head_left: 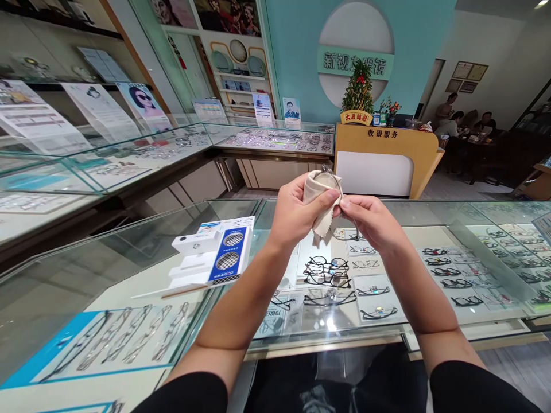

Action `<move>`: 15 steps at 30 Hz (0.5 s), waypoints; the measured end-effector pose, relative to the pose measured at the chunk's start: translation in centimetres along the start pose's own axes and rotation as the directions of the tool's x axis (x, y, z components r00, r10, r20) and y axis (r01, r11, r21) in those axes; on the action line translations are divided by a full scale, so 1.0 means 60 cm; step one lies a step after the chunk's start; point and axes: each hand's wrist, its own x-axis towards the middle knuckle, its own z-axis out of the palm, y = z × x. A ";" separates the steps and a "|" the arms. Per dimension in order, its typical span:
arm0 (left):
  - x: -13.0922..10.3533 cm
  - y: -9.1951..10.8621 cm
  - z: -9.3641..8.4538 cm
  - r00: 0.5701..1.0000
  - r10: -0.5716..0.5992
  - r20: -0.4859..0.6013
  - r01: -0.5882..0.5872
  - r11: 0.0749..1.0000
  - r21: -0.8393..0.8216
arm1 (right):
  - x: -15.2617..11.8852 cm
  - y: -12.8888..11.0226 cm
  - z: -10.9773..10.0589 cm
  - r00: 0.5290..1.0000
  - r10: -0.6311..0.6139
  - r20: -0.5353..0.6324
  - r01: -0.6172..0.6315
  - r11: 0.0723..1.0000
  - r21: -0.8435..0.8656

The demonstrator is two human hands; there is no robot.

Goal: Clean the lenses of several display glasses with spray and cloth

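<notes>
Out in front of me, above the glass counter, my left hand (pixel 300 203) is closed on a cream cleaning cloth (pixel 322 225) with a zigzag edge. The cloth is folded around a pair of eyeglasses (pixel 326 169), whose dark metal part shows at the top. My right hand (pixel 365 218) pinches the glasses at the cloth's right side, fingers touching or nearly touching the left hand's. A thin dark temple seems to hang below the right fingers. Most of the glasses are hidden by cloth and fingers.
A glass display counter (pixel 297 338) holds rows of eyeglasses (pixel 330 298) under my arms. On its left stand a blue-and-white box (pixel 232 252) and white stand pieces (pixel 196 252). Further back are a cash desk (pixel 374 172) with a plant (pixel 360 89), more showcases, and people seated at right.
</notes>
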 end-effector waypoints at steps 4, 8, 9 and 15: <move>-0.004 -0.003 0.000 0.997 0.034 -0.068 -0.031 0.998 0.051 | -0.001 0.006 0.007 0.999 0.008 0.047 -0.007 1.000 -0.021; 0.003 0.001 -0.027 1.000 -0.007 0.024 0.005 0.995 0.097 | -0.003 -0.004 0.001 1.000 0.003 -0.007 -0.003 0.998 -0.057; 0.005 0.003 -0.033 0.998 -0.027 0.056 0.022 0.996 0.091 | -0.004 -0.007 -0.001 1.000 0.005 -0.024 -0.006 0.998 -0.062; 0.007 0.005 -0.024 0.993 -0.034 0.116 0.028 0.998 0.053 | -0.003 -0.008 -0.002 0.998 0.068 0.000 -0.068 0.998 0.001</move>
